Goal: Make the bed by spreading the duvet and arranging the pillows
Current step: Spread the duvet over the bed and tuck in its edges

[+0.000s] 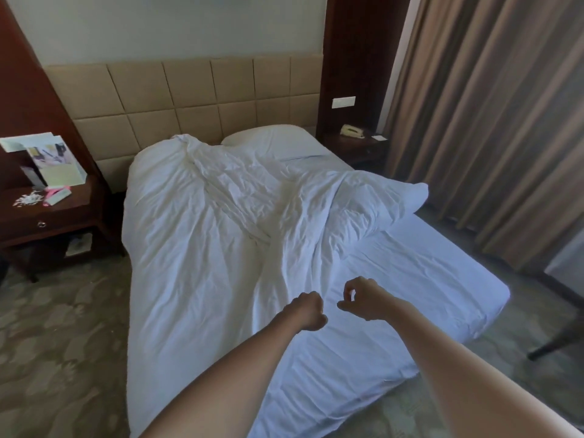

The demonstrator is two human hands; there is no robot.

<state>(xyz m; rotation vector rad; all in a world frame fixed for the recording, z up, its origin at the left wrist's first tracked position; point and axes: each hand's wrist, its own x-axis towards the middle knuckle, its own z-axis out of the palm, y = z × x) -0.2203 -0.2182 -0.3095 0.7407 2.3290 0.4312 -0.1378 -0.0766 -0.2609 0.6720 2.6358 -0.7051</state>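
One bed fills the frame centre, its sheet bare at lower right. One rumpled white duvet covers the left and upper portion. One pillow lies at the top, against the headboard. Two nightstands: one at left, one at upper right. Two hands at lower centre: left hand fisted, right hand loosely curled; neither visibly holds anything.

I counted one duvet, one pillow, two hands, left hand and right hand, two nightstands, one telephone.
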